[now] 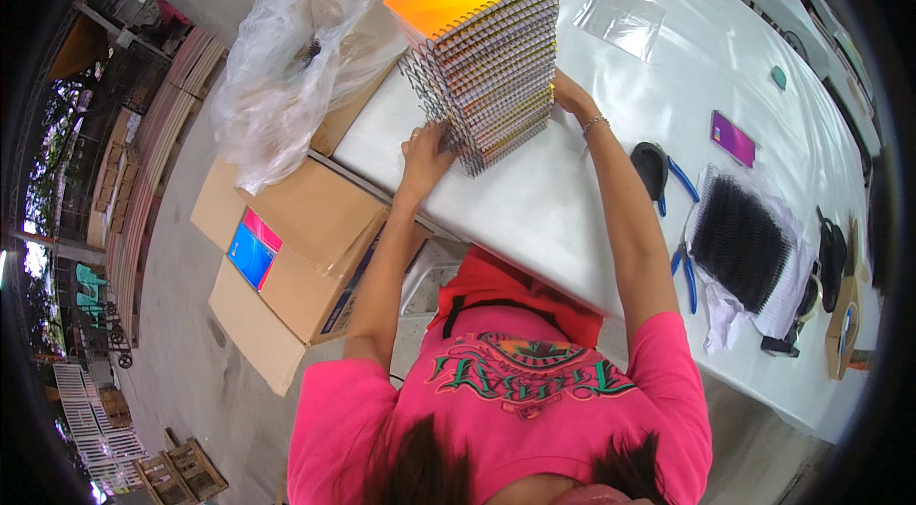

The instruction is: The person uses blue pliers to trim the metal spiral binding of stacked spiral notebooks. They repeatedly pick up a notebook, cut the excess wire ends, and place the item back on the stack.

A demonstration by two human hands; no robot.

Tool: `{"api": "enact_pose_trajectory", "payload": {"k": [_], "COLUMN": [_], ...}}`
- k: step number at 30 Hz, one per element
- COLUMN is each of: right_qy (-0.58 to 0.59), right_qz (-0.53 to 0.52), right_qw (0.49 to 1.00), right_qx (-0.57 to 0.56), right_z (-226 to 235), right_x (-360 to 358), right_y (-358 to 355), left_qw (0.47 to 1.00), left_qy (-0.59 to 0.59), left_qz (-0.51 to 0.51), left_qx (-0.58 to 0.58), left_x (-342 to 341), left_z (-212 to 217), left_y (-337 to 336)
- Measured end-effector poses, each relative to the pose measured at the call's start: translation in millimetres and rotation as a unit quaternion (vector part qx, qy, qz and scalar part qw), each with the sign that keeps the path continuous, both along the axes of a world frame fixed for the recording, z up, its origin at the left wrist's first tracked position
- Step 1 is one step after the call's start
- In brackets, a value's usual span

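A tall stack of spiral notebooks (506, 75) with a yellow-orange cover on top stands on the white table (515, 219), its wire coils showing along the side nearest me. My left hand (429, 159) grips the lower left side of the stack, fingers partly curled at its edge. On the opposite side, my right hand (571, 96) holds the stack low down, its fingertips hidden behind the notebooks. The stack sits between both hands, slightly uneven at its left side.
Left of the table, clear plastic bags (296, 56) lie over an open cardboard box (310, 257) with a blue-pink notebook (255, 250) on its flap. At right are blue-handled pliers (684, 184), black wire coils (739, 242), a purple card (733, 137) and a clear plastic sheet (620, 20).
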State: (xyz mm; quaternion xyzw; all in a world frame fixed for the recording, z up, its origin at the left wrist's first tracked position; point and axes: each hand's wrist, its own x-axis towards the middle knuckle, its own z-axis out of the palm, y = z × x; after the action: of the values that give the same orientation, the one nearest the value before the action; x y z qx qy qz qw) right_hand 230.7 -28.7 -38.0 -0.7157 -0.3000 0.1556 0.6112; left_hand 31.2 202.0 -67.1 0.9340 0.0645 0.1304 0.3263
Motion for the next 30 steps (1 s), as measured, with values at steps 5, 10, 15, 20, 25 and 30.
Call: {"api": "enact_pose_trajectory", "payload": {"k": [5, 10, 15, 20, 25, 30], "right_qy": [0.002, -0.077, -0.183, -0.069, -0.058, -0.091], "right_qz": [-0.056, -0.098, -0.191, -0.232, -0.196, -0.194], "right_qw": [0.998, 0.989, 0.948, 0.860, 0.871, 0.826], "right_qx": [-0.010, -0.077, -0.179, -0.449, -0.447, -0.521], "right_z": [-2, 21, 50, 53, 41, 38], "right_x": [0, -13, -49, -125, -143, -143], "right_y": [-31, -74, -187, -261, -261, -246], "left_qw": [0.999, 0.997, 0.998, 0.996, 0.996, 0.997], "left_qy": [-0.002, 0.022, -0.033, -0.038, -0.022, -0.036], "left_qz": [-0.051, -0.067, -0.059, -0.075, -0.077, -0.070], "left_qx": [0.016, -0.010, 0.002, -0.040, -0.030, -0.001], "left_x": [24, 39, 39, 36, 44, 43], "left_z": [-3, -7, -14, -16, -15, -18], "left_y": [-8, -13, -11, -9, -12, -9]}}
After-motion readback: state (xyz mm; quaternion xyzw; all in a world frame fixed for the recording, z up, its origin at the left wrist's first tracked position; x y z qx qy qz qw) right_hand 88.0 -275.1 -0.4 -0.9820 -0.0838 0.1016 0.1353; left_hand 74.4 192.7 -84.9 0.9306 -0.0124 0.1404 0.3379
